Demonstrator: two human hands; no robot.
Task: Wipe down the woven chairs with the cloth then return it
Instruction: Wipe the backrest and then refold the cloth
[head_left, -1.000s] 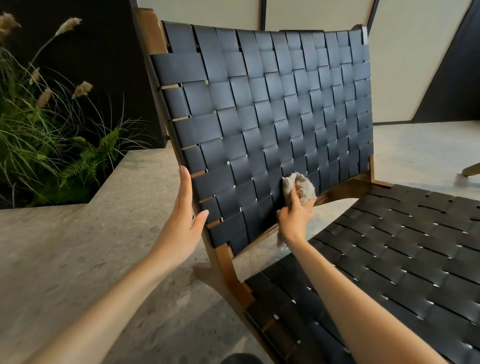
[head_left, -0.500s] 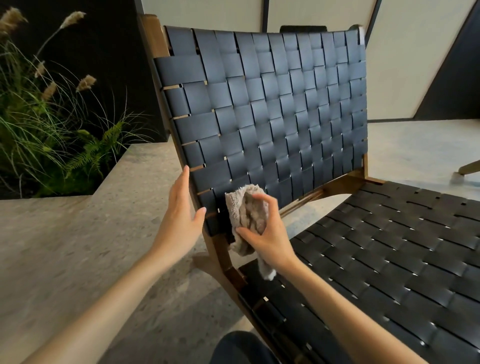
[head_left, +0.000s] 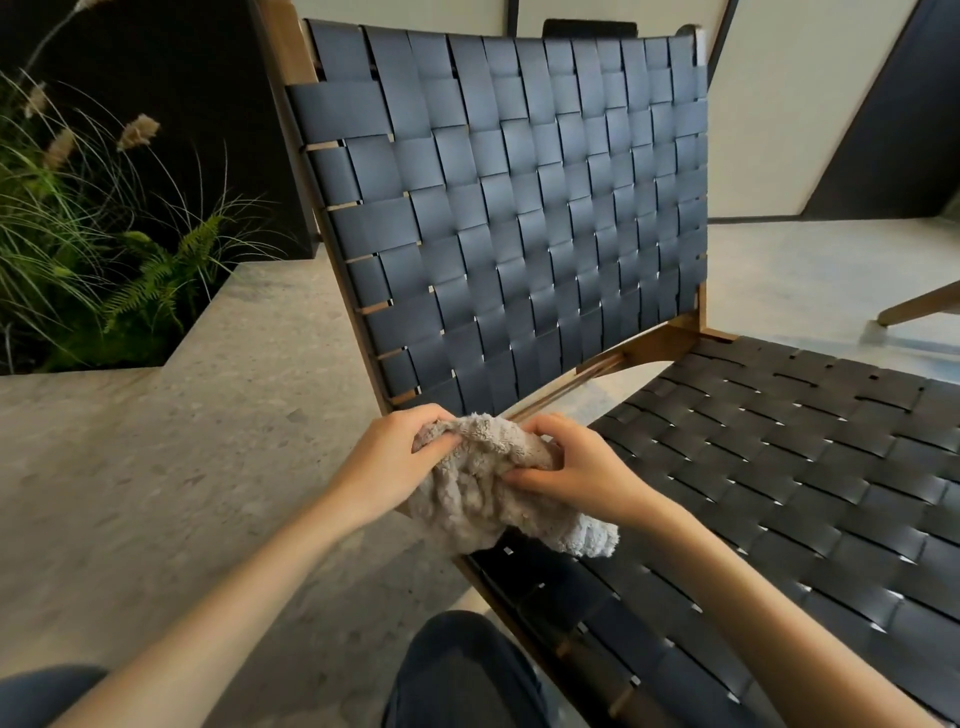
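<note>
A black woven chair (head_left: 519, 218) with a wooden frame fills the middle and right of the head view, its backrest upright and its seat stretching to the right. A fluffy beige cloth (head_left: 483, 483) hangs bunched in front of the backrest's lower left corner, above the seat's near edge. My left hand (head_left: 395, 462) grips the cloth's left end. My right hand (head_left: 566, 462) pinches its right end. Neither hand touches the chair.
A planter with ferns and tall grasses (head_left: 88, 249) sits at the left behind a speckled stone ledge (head_left: 208, 415). Another wooden chair leg (head_left: 919, 306) shows at the right edge. My knee (head_left: 462, 670) is low in the middle. Pale floor lies behind the chair.
My left hand has let go of the chair frame and taken hold of the cloth. My right hand has drawn the cloth down and off the backrest, so both hands hold it.
</note>
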